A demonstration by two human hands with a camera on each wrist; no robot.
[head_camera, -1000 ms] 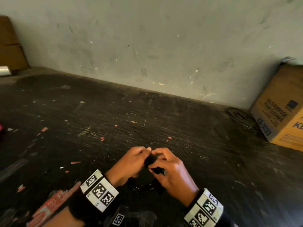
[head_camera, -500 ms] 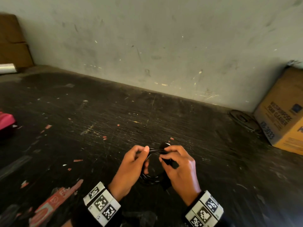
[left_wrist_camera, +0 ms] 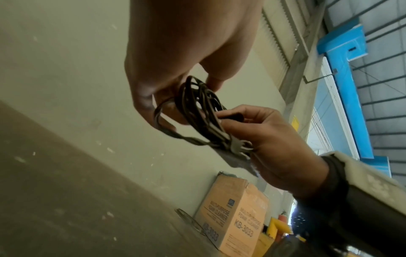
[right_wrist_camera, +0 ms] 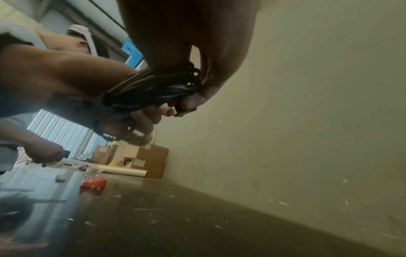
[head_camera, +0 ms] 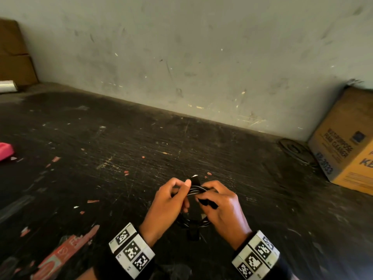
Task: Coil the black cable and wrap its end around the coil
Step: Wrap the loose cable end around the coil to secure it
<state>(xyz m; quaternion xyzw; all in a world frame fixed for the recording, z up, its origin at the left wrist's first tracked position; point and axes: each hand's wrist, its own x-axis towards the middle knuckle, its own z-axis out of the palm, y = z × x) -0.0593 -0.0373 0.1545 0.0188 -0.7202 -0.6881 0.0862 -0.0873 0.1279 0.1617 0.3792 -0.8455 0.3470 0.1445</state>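
Note:
The black cable is wound into a small coil of several loops, held above the dark tabletop between both hands. My left hand pinches the coil's left side, and a plug end sticks up beside its thumb. My right hand grips the right side and pinches a black connector. In the left wrist view the cable loops run from my left hand to my right hand. From the right wrist, the cable bundle is squeezed between both hands.
A cardboard box labelled foam cleaner stands at the right against the wall, with a dark flat disc beside it. A pink object lies at the far left. Brown boxes and a white roll sit back left. Red scraps dot the table.
Both hands have shifted slightly on the coil, and the plug end now sticks up beside the left thumb. The head view has tilted, bringing the pink object into sight.

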